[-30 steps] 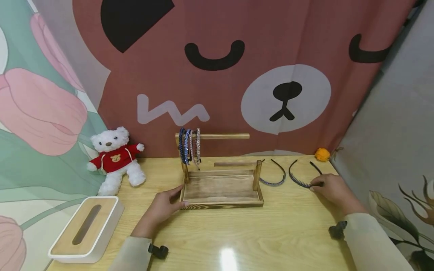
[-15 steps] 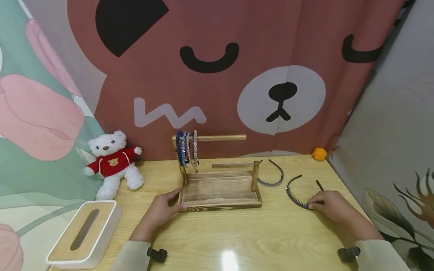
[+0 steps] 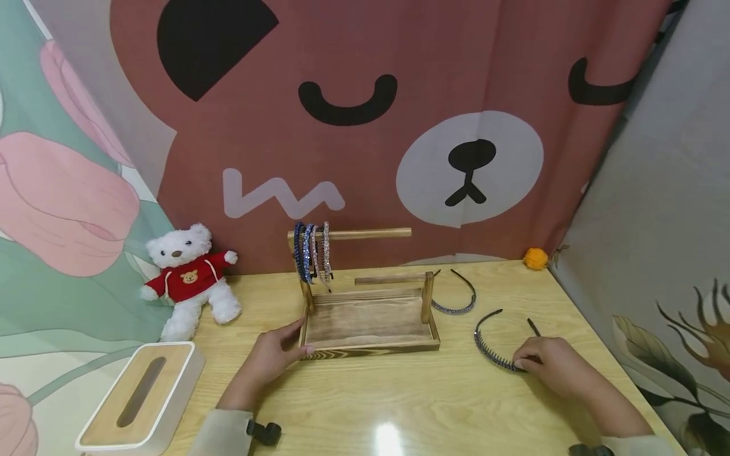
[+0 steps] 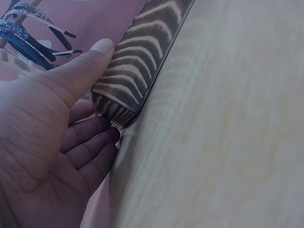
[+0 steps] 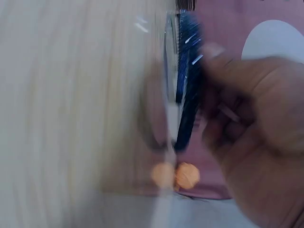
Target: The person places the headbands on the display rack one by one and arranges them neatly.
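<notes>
"Between the fingers of the right hand (image 3: pixel 554 364), what's there?"

"A dark, curved, toothed headband (image 3: pixel 482 348), pinched tight near one end. The rest arcs out left of those fingers, on or just above the pale wooden desk (image 3: pixel 365 405); I can't tell which. I'd call this step fetching it."

"And the left hand (image 3: pixel 268 358)?"

"Its thumb and fingers are parted only by the near corner of the brown wooden stand (image 3: pixel 367 322), which they grip, I think to steady it."

"The next move?"

"Probably a firm pinch and a clean lift, then a turn towards the round wooden rod (image 3: pixel 376 234). Its bare end lies beyond and left of the right fingers."

"What's different from a second ago?"

"The headband was farther back, close beside the blue-grey, glittery headband (image 3: pixel 454 310). Now it's nearer the person, leaving that one behind the right fingers. The left hand stays put."
</notes>
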Motion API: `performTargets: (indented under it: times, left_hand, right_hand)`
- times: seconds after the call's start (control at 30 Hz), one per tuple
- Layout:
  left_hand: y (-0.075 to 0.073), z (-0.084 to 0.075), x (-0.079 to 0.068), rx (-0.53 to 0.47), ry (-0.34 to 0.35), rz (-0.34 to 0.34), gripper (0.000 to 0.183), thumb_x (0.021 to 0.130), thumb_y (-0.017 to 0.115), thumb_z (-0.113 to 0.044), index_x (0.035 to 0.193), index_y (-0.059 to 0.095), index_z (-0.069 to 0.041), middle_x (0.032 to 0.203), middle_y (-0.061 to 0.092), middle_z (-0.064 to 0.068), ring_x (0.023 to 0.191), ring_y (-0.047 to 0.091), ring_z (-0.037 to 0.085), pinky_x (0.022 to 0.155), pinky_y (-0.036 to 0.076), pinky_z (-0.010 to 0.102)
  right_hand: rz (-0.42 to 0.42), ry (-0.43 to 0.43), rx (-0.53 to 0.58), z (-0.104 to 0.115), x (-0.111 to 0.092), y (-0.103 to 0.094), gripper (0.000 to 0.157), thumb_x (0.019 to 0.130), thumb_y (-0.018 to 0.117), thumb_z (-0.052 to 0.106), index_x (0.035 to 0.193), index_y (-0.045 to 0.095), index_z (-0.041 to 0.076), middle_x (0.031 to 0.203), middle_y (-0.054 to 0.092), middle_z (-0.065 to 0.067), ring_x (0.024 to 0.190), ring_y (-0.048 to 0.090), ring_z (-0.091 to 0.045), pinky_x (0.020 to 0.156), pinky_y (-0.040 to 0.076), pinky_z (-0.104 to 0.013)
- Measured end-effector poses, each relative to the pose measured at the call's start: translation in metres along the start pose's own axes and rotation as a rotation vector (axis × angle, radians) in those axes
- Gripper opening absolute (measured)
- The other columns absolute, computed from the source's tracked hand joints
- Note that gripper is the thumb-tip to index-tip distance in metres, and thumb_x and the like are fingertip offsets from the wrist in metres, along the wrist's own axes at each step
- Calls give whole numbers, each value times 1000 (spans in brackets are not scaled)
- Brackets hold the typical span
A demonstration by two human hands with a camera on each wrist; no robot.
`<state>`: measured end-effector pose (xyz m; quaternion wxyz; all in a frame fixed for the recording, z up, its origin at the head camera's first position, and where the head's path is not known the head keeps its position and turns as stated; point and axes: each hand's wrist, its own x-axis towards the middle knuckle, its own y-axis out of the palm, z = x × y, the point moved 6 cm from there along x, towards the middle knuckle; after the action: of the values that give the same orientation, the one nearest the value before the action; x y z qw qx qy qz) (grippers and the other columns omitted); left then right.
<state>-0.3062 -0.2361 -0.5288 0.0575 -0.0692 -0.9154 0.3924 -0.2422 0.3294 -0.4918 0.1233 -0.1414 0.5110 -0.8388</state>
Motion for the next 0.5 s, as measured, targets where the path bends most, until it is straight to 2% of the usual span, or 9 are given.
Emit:
performTargets:
  times: [0.1, 0.23, 0.33, 0.4, 0.5]
  left_hand:
    - [1, -1, -1, -1, 3, 11, 77, 95, 84, -49, 162, 57, -21, 159, 60, 12, 150, 54, 41, 125, 44, 59]
    - [0, -2, -1, -1, 6, 4, 75, 96, 85, -47, 161, 57, -21, 158, 61, 13, 149, 55, 41, 125, 44, 59]
    - [-1, -2, 0, 1, 4, -3, 74, 96, 85, -46, 161, 58, -21, 158, 61, 14, 149, 55, 41, 125, 44, 59]
    - [-1, -2, 0, 2, 4, -2, 75, 96, 85, -46, 161, 58, -20, 158, 61, 14, 149, 55, 40, 125, 44, 59]
    - [-1, -2, 0, -4, 1, 2, 75, 96, 85, -46, 161, 58, -20, 158, 61, 14, 150, 54, 40, 126, 43, 58]
  right_hand:
    - [-17, 97, 79, 3, -7, -5, 7, 101, 79, 20, 97, 81, 26, 94, 73, 15, 83, 60, 5, 69, 55, -24]
    - [-43, 208, 268, 1, -8, -14, 12, 109, 70, 21, 104, 80, 16, 104, 74, 6, 91, 58, 3, 73, 51, -23]
    - [-62, 230, 408, -1, -4, -19, 21, 113, 62, 21, 111, 76, 4, 110, 73, 1, 100, 59, 2, 80, 52, -21]
    - [-84, 224, 507, -2, 0, -23, 28, 116, 57, 21, 115, 73, -2, 111, 72, 3, 103, 61, 3, 84, 54, -18]
    - [-112, 162, 767, -2, 10, -28, 30, 118, 50, 17, 116, 67, -7, 105, 68, 3, 98, 62, -4, 84, 54, -18]
